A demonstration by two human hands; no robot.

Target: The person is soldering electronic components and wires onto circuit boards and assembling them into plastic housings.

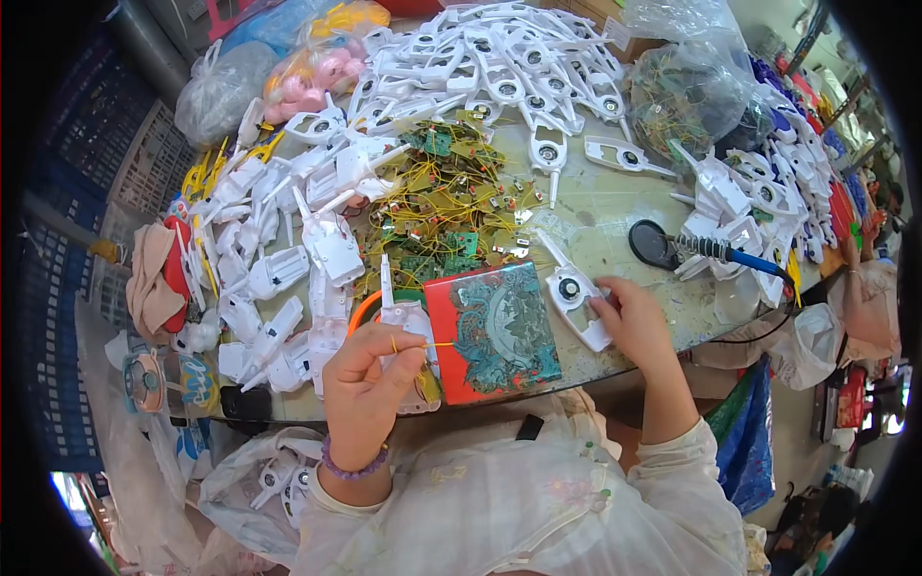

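Observation:
My left hand (363, 379) pinches a thin yellow wire between thumb and fingertips, its end reaching over a red board (444, 370) with a dark, scorched-looking patch. Below those fingers a white plastic shell (408, 322) lies partly hidden, with a green-brown strip, perhaps a circuit board, beside it. On the right, my right hand (634, 322) grips the wide end of another white plastic shell (591, 331). That shell has a round speaker (569, 288) set in it, and its narrow tip points away from me.
Beyond the red board lies a tangled heap of circuit boards (451, 206) with yellow wires. White shells pile up at the back (499, 58), left (279, 269) and right (759, 202). A blue-handled soldering iron (749, 259) rests in a coiled holder. A plastic bag (687, 91) stands behind.

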